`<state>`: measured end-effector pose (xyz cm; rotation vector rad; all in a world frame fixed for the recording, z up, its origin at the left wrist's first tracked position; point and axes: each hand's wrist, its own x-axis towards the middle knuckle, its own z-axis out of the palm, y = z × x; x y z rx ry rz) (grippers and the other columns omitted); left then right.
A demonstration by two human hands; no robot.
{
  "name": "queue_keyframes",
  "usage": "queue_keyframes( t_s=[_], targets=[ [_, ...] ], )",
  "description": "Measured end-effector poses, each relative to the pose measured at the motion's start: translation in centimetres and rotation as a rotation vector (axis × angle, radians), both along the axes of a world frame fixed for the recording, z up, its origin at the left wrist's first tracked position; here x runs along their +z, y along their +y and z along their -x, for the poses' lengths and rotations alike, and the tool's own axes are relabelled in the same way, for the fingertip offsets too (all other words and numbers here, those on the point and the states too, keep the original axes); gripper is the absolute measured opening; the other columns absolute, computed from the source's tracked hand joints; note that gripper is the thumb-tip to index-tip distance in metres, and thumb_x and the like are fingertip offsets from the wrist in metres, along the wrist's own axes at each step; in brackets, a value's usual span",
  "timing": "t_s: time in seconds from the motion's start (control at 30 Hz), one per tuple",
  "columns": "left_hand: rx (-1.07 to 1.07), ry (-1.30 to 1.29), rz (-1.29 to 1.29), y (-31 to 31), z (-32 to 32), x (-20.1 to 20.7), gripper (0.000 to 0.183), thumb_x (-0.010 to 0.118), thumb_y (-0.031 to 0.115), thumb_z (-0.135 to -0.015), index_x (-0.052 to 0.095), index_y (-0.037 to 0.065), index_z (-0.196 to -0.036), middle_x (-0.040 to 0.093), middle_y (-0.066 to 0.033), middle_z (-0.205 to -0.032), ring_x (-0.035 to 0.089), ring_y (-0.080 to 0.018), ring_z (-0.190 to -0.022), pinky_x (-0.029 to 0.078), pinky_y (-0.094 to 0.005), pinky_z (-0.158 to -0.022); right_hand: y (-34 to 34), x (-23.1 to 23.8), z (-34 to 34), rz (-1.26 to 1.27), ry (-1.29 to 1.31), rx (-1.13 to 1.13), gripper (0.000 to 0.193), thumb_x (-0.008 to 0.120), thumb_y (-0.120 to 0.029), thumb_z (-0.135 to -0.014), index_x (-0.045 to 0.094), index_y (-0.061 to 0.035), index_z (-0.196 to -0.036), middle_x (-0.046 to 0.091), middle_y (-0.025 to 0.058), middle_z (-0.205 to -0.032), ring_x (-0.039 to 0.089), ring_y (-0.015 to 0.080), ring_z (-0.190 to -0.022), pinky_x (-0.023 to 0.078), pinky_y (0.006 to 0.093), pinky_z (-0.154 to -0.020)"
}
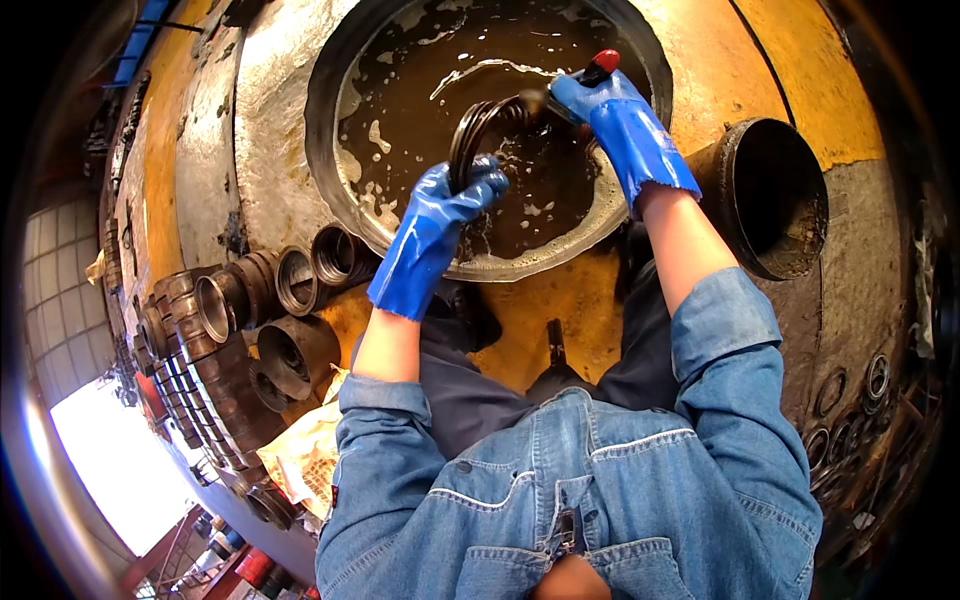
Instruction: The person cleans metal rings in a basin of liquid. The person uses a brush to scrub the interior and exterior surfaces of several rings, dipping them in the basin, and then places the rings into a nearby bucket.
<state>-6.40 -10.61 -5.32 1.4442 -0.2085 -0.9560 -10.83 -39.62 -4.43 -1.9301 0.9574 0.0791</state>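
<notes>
My left hand (450, 200), in a blue rubber glove, is closed around the lower edge of several thin dark metal rings (466, 140), bunched together and tilted above a round tub (327, 120) of brown, foamy liquid (420, 100). Drops fall from the rings. Also gloved in blue, my right hand (598, 98) grips a tool (602, 66) with a black handle and a red end. Its blurred head, which looks like a brush, meets the upper right part of the rings. My fingers partly cover this tool.
Right of the tub a wide dark metal cylinder (775, 200) lies with its mouth toward me. At the left stand several metal rings and sleeves (297, 280), near a crumpled printed bag (305, 450). More rings (835, 390) lie at the far right. The floor (720, 60) is stained yellow.
</notes>
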Motion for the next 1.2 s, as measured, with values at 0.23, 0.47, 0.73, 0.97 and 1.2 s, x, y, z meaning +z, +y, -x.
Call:
queue_keyframes(
  t_s=[0.23,0.47,0.73,0.97,1.2],
  targets=[
    [0.13,0.151,-0.118,2.3,-2.0,-2.2,0.034,0.069,0.021,-0.103,0.066,-0.003,-0.127,0.076,-0.0095,-0.105,0.067,-0.0122,-0.082,0.058,-0.0269,-0.078,2.4,1.8,-0.4,-0.282,-0.124,0.201,0.038,0.068,-0.042,-0.088,0.081,-0.0078,-0.1,0.079,0.01,-0.097,0.071,0.0195,-0.084,0.054,0.0345,-0.081],
    [0.115,-0.069,-0.069,3.7,-1.3,-0.6,0.033,0.067,0.003,-0.097,0.071,-0.003,-0.128,0.077,-0.0092,-0.108,0.068,-0.0152,-0.09,0.055,-0.0297,-0.087,10.1,3.6,-2.4,-0.33,-0.097,0.509,0.041,0.071,-0.046,-0.086,0.079,-0.0126,-0.109,0.077,0.013,-0.101,0.071,0.0215,-0.096,0.054,0.0342,-0.088],
    [0.169,0.028,-0.035,2.5,-0.9,-0.2,0.037,0.069,-0.003,-0.094,0.07,-0.004,-0.131,0.077,-0.0078,-0.11,0.068,-0.0142,-0.091,0.055,-0.0287,-0.086,5.1,0.5,-3.8,-0.161,0.06,0.29,0.038,0.066,-0.039,-0.09,0.081,-0.0086,-0.104,0.08,0.0151,-0.104,0.076,0.0214,-0.093,0.058,0.0342,-0.086],
    [0.116,-0.015,-0.008,2.7,-1.1,-0.6,0.04,0.067,-0.002,-0.096,0.068,-0.004,-0.136,0.075,-0.0065,-0.116,0.066,-0.0134,-0.097,0.054,-0.0293,-0.089,9.5,3.0,-3.4,-0.167,-0.033,0.453,0.041,0.07,-0.044,-0.088,0.079,-0.0112,-0.11,0.079,0.0132,-0.104,0.074,0.0245,-0.097,0.056,0.037,-0.09],
    [0.1,0.017,-0.045,2.0,-0.8,0.6,0.043,0.072,0.003,-0.097,0.065,-0.006,-0.138,0.076,-0.0087,-0.115,0.067,-0.013,-0.093,0.054,-0.0266,-0.086,6.4,-0.8,-2.7,0.035,0.148,0.278,0.049,0.067,-0.046,-0.087,0.08,-0.0086,-0.116,0.078,0.021,-0.118,0.073,0.0391,-0.114,0.057,0.0447,-0.101]
  ],
)
